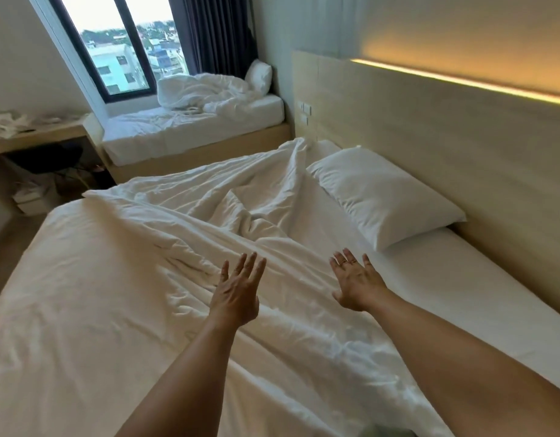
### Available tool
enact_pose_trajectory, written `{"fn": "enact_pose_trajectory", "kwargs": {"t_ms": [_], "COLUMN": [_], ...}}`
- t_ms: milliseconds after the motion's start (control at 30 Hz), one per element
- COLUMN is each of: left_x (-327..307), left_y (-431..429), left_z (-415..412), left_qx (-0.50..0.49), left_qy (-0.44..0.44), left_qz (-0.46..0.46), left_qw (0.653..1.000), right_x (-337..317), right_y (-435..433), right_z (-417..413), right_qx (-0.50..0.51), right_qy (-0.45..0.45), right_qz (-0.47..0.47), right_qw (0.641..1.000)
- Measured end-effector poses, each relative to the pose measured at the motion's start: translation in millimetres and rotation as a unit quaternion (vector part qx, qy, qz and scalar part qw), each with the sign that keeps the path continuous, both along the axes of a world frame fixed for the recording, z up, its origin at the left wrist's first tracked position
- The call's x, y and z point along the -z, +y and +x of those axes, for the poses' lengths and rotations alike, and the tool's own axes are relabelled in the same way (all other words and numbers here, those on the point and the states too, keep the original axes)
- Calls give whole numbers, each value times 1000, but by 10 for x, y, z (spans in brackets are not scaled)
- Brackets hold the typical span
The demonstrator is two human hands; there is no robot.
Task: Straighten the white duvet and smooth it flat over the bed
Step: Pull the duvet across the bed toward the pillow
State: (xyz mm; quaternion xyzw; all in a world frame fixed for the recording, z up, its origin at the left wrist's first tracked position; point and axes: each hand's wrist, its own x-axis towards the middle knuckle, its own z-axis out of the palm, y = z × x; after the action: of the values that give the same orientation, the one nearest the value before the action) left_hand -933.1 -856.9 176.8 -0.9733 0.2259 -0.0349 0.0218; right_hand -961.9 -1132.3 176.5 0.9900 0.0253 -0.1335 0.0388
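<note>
The white duvet [130, 247] lay rumpled across the bed [467, 298], bunched in folds toward 12 o'clock. A bare strip of sheet showed at 3 o'clock, beside the pillow [385, 193]. Both arms reached out over the duvet. The left hand [237, 291] was held flat, its fingers [250, 266] straight and close together. The right hand [359, 287], at its 3 o'clock, had its fingers [348, 260] spread. Whether either palm touched the cloth could not be told. A second unmade bed [193, 134] stood at 11 o'clock.
</note>
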Motion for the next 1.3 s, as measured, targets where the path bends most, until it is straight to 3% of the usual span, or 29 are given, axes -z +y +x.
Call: {"fn": "enact_pose_trajectory", "kwargs": {"t_ms": [300,600,833,1100,1300], "left_x": [231,1342,2223,2608,2411], "left_y": [-139,-712,-1145,-1286,-1347], "left_z": [1178,2534,3144,3248,3215], "left_qx": [-8,-18,-35,-57,-47], "left_qy": [17,87,117,147,187], "left_qz": [42,78,101,98,109], "left_qw": [999,993,987,983,975], "right_x": [621,1985,2868,3068,2745], "right_y": [5,-429,-451,-193,-280], "right_z": [1188,2527,2890,2691,2914], "right_qx": [19,45,93,15,123], "right_qy": [40,113,176,91,87], "right_qz": [40,83,158,134,187], "right_qw": [998,989,967,987,971]}}
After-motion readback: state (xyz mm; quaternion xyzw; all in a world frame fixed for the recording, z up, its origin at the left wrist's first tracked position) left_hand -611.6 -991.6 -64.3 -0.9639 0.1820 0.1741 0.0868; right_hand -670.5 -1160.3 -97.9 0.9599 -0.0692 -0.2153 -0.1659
